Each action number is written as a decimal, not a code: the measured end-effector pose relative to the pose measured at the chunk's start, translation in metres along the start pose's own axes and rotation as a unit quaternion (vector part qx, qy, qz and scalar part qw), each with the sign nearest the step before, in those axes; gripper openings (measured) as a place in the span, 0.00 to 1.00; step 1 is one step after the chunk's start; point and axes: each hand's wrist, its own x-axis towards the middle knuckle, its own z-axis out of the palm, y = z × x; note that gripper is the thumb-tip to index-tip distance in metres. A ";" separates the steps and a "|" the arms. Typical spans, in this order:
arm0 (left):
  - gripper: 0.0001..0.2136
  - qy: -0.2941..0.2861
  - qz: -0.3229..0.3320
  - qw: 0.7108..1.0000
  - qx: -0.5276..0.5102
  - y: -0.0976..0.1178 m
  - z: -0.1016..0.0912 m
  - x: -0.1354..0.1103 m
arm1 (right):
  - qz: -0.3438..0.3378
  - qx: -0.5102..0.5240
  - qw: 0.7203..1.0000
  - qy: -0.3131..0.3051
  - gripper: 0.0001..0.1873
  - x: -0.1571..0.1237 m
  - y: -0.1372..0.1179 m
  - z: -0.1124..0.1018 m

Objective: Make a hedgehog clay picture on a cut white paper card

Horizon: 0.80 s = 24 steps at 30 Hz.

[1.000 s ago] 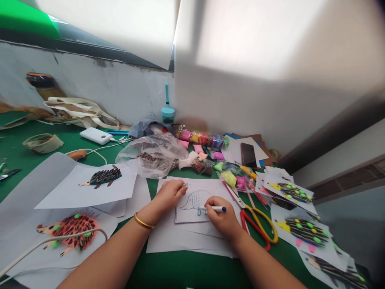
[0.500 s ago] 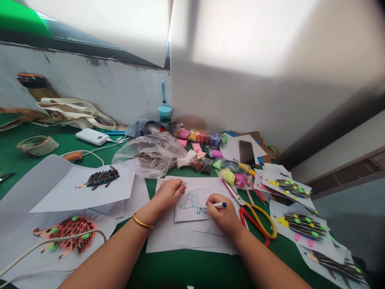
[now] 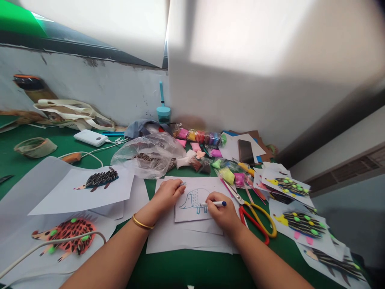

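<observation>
Marker on paper, hedgehog outline under the nib!

The right hand (image 3: 221,215) pinches a blue-capped marker (image 3: 214,204) between thumb and fingers, tip down on the drawing sheet (image 3: 189,212). That sheet lies on loose white papers (image 3: 180,239) toward the near edge of the green tabletop (image 3: 186,269), about mid-width. The left hand (image 3: 167,195), fingers curled, rests on the sheet's left side. A small bluish piece (image 3: 183,184) sits at its fingertips, and I cannot tell whether it is gripped. The scissors (image 3: 255,218) lie just right of the right hand, and a crumpled plastic bag (image 3: 150,154) sits beyond the sheet. Finished hedgehog collages (image 3: 288,186) line the right edge.
</observation>
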 end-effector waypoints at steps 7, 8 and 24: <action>0.13 -0.002 -0.003 1.000 -0.004 0.000 0.000 0.000 | -0.004 -0.002 1.000 0.003 0.09 0.003 0.000 -0.001; 0.13 -0.002 -0.003 1.000 -0.004 0.001 -0.001 0.000 | -0.004 -0.003 1.000 -0.003 0.09 0.003 0.000 0.000; 0.14 0.008 0.010 1.000 -0.010 -0.003 0.003 -0.001 | -0.008 -0.003 1.000 -0.007 0.08 0.003 0.004 0.001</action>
